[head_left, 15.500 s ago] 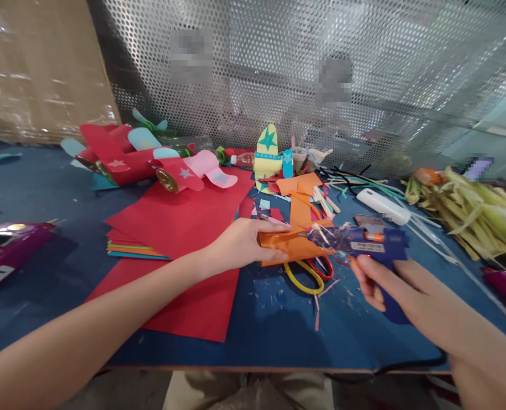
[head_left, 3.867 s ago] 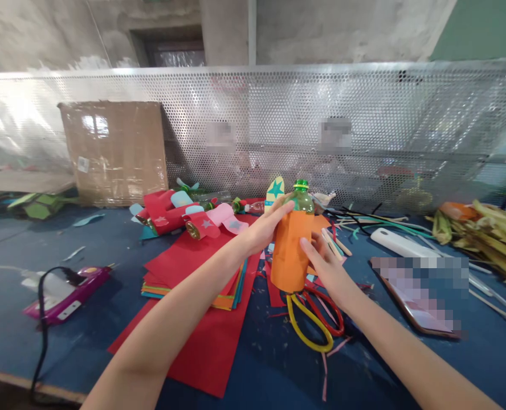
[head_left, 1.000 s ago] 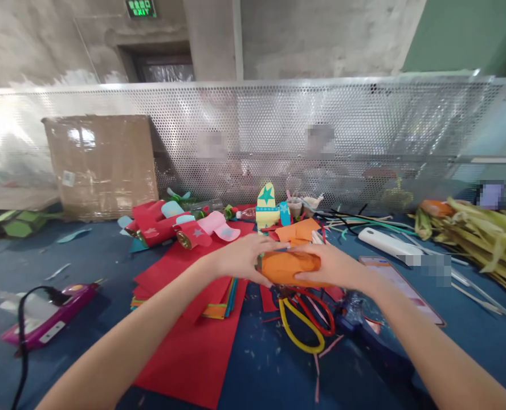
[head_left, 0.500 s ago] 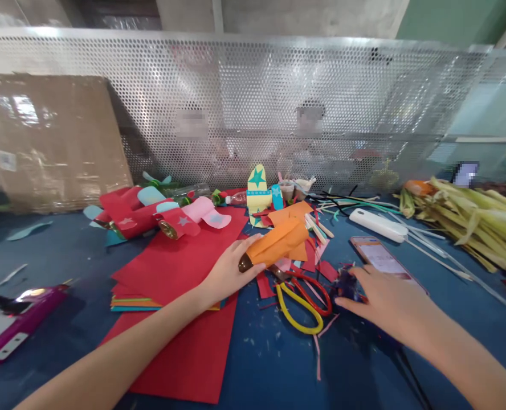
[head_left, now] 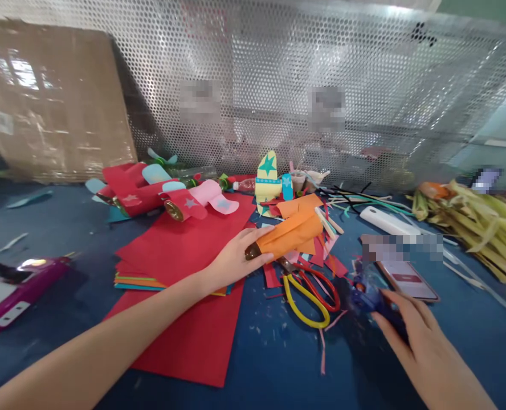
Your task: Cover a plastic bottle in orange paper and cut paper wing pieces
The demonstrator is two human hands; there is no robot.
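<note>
My left hand (head_left: pixel 236 256) is closed around the near end of a bottle wrapped in orange paper (head_left: pixel 293 232); its dark brown, shiny end shows by my fingers. Lower right, my right hand (head_left: pixel 419 330) is closed on the handle of a dark blue glue gun (head_left: pixel 366 296), blurred at the front. Between both hands lie scissors (head_left: pixel 308 302) with one yellow and one red loop, their blades partly covered. Under my left forearm is a stack of red paper (head_left: pixel 184 336), with other colours at its edge.
Paper rockets in red (head_left: pixel 150 193) and yellow (head_left: pixel 266 191) stand at the back. A phone (head_left: pixel 407 273), a white power strip (head_left: pixel 390 221) and corn husks (head_left: pixel 462 228) are right. A purple power strip (head_left: pixel 31 290) lies left; a perforated metal screen (head_left: pixel 270 68) and cardboard (head_left: pixel 56 102) stand behind.
My right hand has gone from reaching over the glue gun to gripping its handle, now nearer me. The left hand keeps hold of the orange-wrapped bottle. The view has tilted down.
</note>
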